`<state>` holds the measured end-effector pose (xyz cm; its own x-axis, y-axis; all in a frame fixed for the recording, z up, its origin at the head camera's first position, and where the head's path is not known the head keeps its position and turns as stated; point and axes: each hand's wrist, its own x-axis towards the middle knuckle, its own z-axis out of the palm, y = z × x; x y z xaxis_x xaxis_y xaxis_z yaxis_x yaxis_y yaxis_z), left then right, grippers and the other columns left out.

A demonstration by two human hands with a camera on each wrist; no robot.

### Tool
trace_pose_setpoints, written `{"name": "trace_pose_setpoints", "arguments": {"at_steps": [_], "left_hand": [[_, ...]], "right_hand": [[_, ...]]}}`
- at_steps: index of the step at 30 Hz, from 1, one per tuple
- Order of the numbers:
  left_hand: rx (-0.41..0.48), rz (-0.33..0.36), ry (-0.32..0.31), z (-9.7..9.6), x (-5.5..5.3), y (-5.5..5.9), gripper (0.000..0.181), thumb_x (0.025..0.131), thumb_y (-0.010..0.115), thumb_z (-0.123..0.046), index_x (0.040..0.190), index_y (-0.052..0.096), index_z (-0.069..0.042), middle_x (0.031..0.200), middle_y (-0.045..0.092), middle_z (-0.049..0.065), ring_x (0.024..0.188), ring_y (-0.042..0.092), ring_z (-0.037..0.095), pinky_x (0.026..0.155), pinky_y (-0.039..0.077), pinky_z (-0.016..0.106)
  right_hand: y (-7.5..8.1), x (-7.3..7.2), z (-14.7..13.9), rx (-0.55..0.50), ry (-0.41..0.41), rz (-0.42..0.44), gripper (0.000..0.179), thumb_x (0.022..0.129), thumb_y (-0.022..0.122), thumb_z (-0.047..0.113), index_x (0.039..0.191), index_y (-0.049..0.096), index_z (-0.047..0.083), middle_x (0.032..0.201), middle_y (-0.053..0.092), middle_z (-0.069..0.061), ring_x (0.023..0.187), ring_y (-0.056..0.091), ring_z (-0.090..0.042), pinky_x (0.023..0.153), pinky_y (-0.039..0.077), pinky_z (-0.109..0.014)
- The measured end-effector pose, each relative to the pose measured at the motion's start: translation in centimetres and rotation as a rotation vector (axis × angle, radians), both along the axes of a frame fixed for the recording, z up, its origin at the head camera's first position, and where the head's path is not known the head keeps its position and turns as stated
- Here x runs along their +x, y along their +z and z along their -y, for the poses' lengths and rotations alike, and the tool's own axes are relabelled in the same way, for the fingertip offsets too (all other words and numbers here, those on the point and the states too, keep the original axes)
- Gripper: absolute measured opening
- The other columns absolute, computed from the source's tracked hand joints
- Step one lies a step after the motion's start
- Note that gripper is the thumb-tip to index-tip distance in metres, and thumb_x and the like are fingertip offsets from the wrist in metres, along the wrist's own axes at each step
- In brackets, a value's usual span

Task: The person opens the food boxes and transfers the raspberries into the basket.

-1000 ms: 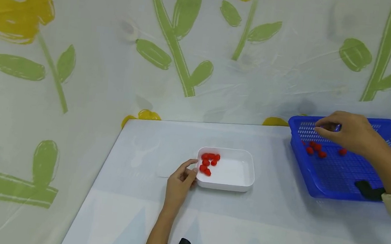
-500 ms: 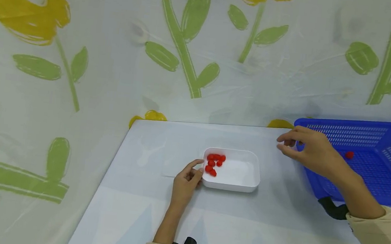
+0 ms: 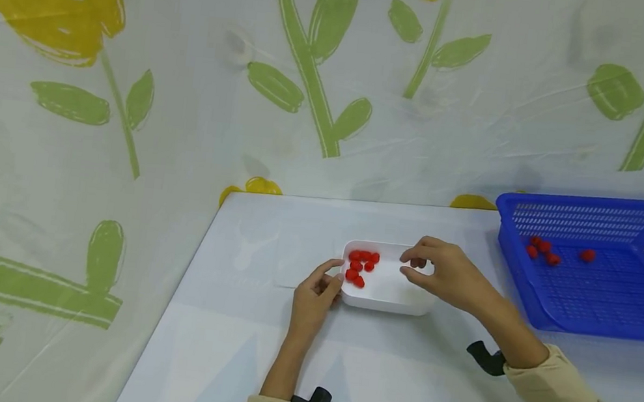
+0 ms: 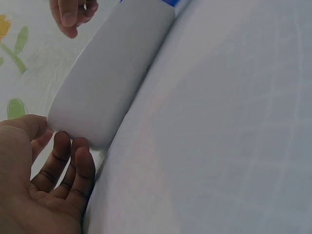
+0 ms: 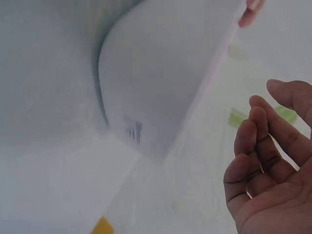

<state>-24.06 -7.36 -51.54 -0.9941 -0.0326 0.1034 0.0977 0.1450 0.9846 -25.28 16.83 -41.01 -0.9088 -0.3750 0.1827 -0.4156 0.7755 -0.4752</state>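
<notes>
A white tray (image 3: 388,303), rectangular with rounded corners, stands on the table; small red berry-like pieces (image 3: 357,266) lie at its left end. My left hand (image 3: 314,302) holds that end by the rim, thumb and index at the edge. In the left wrist view, the other fingers (image 4: 84,163) curl against the tray's outer end wall. Over the tray's right side hovers my right hand (image 3: 450,273), thumb and index apart. The right wrist view shows the right hand (image 5: 273,165) from the palm side, fingers loosely bent with nothing between them.
A blue perforated basket (image 3: 592,321) stands on the right of the table, with several red pieces (image 3: 543,249) inside, mostly towards its left end. A wall covering (image 3: 193,82) printed with flowers rises behind the table's back edge.
My right hand has moved left from above the blue basket to above the white tray, its thumb and fingers still apart. The left hand stays at the tray's rim. The head view has shifted slightly.
</notes>
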Motion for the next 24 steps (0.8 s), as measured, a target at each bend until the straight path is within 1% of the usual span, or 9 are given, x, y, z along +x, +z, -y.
{"name": "trace_pose_setpoints", "arguments": {"at_steps": [3,5,10,16,19,24], "left_hand": [[-0.006,-0.011,-0.005,0.0,0.0,0.1,0.026,0.088,0.06,-0.034,0.114,0.061,-0.035,0.076,0.057,0.0,0.063,0.055,0.02,0.059,0.051,0.027],[-0.013,-0.014,-0.003,0.0,-0.1,0.0,0.026,0.088,0.06,-0.034,0.114,0.062,-0.035,0.075,0.057,0.0,0.063,0.055,0.019,0.058,0.051,0.027],[-0.029,-0.009,0.006,0.1,-0.2,0.0,0.025,0.088,0.06,-0.037,0.113,0.061,-0.038,0.075,0.057,-0.002,0.063,0.055,0.016,0.06,0.052,0.027],[0.004,-0.013,-0.012,0.1,-0.3,-0.1,0.025,0.088,0.06,-0.035,0.113,0.062,-0.035,0.075,0.057,-0.001,0.063,0.055,0.016,0.06,0.052,0.027],[0.014,-0.022,-0.017,0.0,-0.3,-0.2,0.025,0.088,0.061,-0.032,0.113,0.062,-0.033,0.074,0.057,-0.001,0.062,0.054,0.017,0.058,0.051,0.026],[0.008,-0.032,-0.019,0.1,-0.3,-0.1,0.025,0.089,0.06,-0.033,0.114,0.062,-0.033,0.074,0.058,0.0,0.061,0.055,0.016,0.055,0.05,0.025]], "right_hand": [[-0.8,-0.2,1.3,-0.012,0.011,0.036,0.017,0.081,0.071,0.023,0.097,0.07,0.017,0.084,0.057,0.007,0.081,0.057,-0.016,0.069,0.052,-0.028],[-1.3,-0.4,2.1,-0.01,0.012,0.055,0.018,0.08,0.071,0.023,0.097,0.07,0.015,0.084,0.057,0.007,0.08,0.057,-0.015,0.069,0.052,-0.027],[-2.6,-1.1,3.7,0.022,0.013,0.059,0.02,0.078,0.074,0.024,0.094,0.072,0.013,0.082,0.057,0.007,0.075,0.054,-0.011,0.066,0.049,-0.023],[-4.2,-1.7,5.0,0.062,0.019,0.048,0.019,0.075,0.076,0.023,0.09,0.072,0.013,0.076,0.053,0.007,0.069,0.049,-0.009,0.059,0.046,-0.02],[-4.6,-1.9,5.6,0.073,0.013,0.061,0.015,0.076,0.074,0.023,0.088,0.072,0.014,0.074,0.051,0.007,0.067,0.047,-0.01,0.056,0.044,-0.022],[-4.9,-2.1,6.3,0.091,-0.007,0.088,0.014,0.076,0.074,0.025,0.086,0.072,0.015,0.076,0.054,0.007,0.07,0.049,-0.01,0.062,0.045,-0.024]]}}
